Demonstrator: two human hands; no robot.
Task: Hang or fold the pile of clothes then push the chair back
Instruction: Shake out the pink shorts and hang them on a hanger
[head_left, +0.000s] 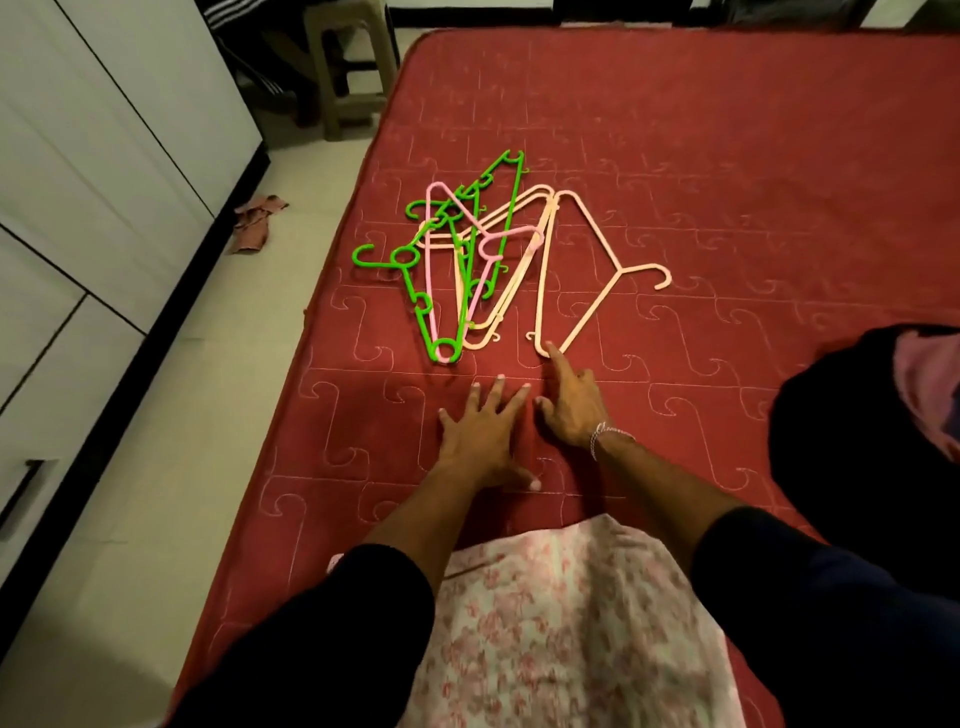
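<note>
A heap of green, pink and peach plastic hangers (467, 260) lies on the red mattress (727, 156). One peach hanger (597, 244) lies apart on the right of the heap. My left hand (480, 436) rests flat on the mattress with fingers spread. My right hand (571, 405) points its index finger forward, the tip touching the near corner of the peach hanger. A pink floral garment (561, 623) lies at the near edge between my forearms. A dark pile of clothes (872, 426) with a pink piece sits at the right.
White wardrobe doors (104, 182) line the left side, with tiled floor between them and the mattress. A small reddish cloth (257, 221) lies on the floor. A beige plastic stool (348, 67) stands beyond the mattress's far left corner.
</note>
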